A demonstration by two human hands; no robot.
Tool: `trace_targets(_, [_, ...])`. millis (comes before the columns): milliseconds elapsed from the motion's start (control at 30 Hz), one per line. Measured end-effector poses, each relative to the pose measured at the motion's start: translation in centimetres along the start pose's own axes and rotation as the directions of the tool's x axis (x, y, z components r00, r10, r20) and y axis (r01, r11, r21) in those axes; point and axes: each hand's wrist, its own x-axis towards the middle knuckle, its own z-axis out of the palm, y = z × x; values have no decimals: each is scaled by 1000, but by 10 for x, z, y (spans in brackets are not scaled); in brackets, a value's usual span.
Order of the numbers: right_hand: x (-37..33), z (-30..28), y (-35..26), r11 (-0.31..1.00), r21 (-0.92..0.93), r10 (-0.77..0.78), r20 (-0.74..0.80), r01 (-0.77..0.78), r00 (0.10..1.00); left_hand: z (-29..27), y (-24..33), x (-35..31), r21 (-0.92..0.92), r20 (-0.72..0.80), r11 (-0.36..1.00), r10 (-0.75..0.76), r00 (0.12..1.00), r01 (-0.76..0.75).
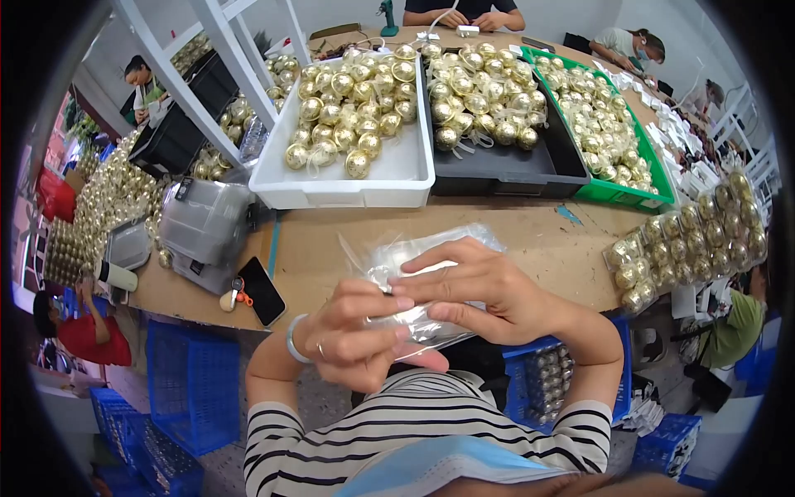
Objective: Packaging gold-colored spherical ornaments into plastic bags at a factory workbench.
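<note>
Clear, shiny plastic packaging [472, 238] lies in front of me over the near edge of the table; its exact shape is hard to make out through the glare and my fingers. My left hand [352, 335], with a pale bracelet and a ring, pinches the plastic at its left side, fingers curled. From the right my right hand [489, 290] reaches across it, fingers nearly straight and thumb below, holding the plastic. The fingertips of both hands almost meet over it.
Beyond my hands stand a white bin [348, 195], a black bin [505, 184] and a green bin [617, 195] of gold ball ornaments. Clear packs of gold balls [687, 240] sit right; stacked clear trays [203, 224] and a phone [261, 291] left. Several people work around.
</note>
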Motion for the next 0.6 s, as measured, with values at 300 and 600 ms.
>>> trace_targets(300, [126, -32, 172, 815, -529, 220, -98, -238, 971, 41, 4, -97, -770, -446, 242, -866, -227, 590])
trace_targets(600, [171, 2, 243, 968, -204, 157, 32, -147, 987, 43, 39, -114, -37, -183, 200, -965, 190, 979])
